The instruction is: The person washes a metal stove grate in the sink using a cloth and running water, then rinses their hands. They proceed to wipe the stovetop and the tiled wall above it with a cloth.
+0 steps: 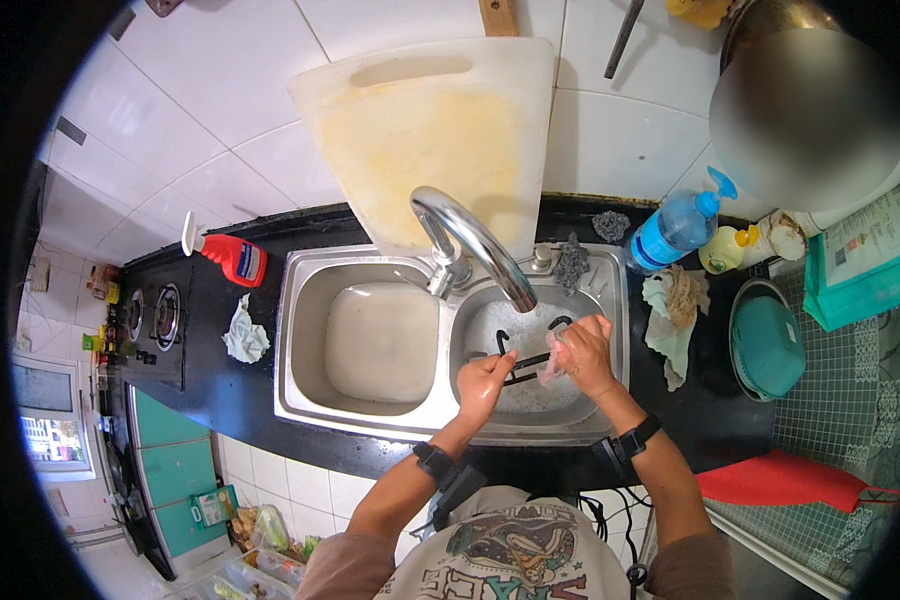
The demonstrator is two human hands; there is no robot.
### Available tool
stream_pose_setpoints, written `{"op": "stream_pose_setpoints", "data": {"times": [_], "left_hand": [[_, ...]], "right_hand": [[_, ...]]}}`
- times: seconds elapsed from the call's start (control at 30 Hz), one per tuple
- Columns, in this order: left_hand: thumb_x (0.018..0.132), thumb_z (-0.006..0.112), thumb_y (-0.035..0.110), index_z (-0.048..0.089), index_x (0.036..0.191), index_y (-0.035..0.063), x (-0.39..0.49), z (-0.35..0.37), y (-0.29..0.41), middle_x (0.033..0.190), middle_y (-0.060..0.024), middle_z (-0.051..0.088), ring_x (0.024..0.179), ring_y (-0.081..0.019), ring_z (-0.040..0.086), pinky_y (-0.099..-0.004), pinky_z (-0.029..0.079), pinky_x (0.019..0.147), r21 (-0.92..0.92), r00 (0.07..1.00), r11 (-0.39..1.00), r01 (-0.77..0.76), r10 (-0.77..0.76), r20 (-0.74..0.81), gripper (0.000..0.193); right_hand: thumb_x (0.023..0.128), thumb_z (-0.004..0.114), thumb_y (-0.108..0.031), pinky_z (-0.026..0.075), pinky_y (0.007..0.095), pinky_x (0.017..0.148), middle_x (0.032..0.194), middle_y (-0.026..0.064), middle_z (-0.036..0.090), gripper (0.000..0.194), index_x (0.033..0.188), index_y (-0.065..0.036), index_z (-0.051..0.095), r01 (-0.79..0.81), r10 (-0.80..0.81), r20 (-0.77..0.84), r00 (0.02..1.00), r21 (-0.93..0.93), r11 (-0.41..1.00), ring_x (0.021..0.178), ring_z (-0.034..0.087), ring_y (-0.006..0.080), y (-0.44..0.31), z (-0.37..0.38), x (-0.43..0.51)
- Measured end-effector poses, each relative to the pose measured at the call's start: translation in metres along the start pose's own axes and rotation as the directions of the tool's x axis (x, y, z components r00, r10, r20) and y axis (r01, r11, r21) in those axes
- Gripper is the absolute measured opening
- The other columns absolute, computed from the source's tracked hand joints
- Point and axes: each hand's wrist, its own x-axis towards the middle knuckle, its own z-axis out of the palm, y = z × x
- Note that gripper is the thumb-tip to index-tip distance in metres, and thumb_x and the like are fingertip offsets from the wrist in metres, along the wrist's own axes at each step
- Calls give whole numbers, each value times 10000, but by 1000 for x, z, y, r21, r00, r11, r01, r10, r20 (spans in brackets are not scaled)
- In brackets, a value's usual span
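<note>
My left hand (484,384) grips one end of a black hooked rack (526,363), probably metal, above the right sink basin (461,319). Two curved hooks rise from its far side. My right hand (586,356) is closed around a crumpled pink cloth or scrubbing mesh (548,369), which is pressed against the rack's other end. Sudsy water lies below in that basin. Just beyond the rack hangs the spout of a chrome faucet (495,251). Cloudy water (382,349) stands in the left basin. My fingers hide parts of the rack and cloth.
A white cutting board (427,135) leans on the tiles behind the faucet. Grey scouring pads (571,264), a blue pump bottle (671,231) and rags (669,322) sit right. A red spray bottle (236,259) and crumpled white cloth (246,331) lie left, near a gas hob (157,315).
</note>
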Motion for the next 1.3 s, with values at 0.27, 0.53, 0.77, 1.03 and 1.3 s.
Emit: {"op": "stream_pose_setpoints", "data": {"times": [0.27,0.53,0.77,1.03,1.3], "left_hand": [[796,522,266,434,551,-20,0,-4,-7,477,-58,311,464,-112,318,-314,284,458,-93,991,988,121,-126,-49,387],[737,527,246,480,568,-41,3,-4,-21,455,-101,371,440,-137,378,-329,311,458,-36,994,997,74,-77,-72,336],[710,528,241,496,541,-42,3,2,-23,429,-124,391,399,-150,411,-340,318,440,6,990,1000,19,-18,-141,331],[700,531,198,447,477,-28,8,-1,-42,449,-171,425,405,-302,431,-382,333,457,138,957,957,-254,270,-110,329],[694,542,162,457,491,-31,16,-5,-57,478,-177,451,451,-308,454,-392,335,471,96,976,987,-128,142,-163,292]], "right_hand": [[822,469,-175,367,392,702,816,175,454,191,783,12,466,-291,329,-251,910,177,940,781,446,333,0,27,-7],[878,431,-220,399,345,610,719,168,530,251,789,15,443,-592,774,-202,600,538,600,682,542,277,3,18,5],[861,470,-306,477,296,696,1050,170,522,480,1205,13,367,-752,685,312,658,233,616,818,588,237,14,45,-18],[887,446,-287,445,287,536,766,67,598,306,888,2,548,-828,846,289,447,491,270,644,553,153,80,108,-44],[858,469,-312,442,377,748,871,182,606,358,946,26,547,-957,915,354,193,272,96,853,581,279,118,131,-70]]}}
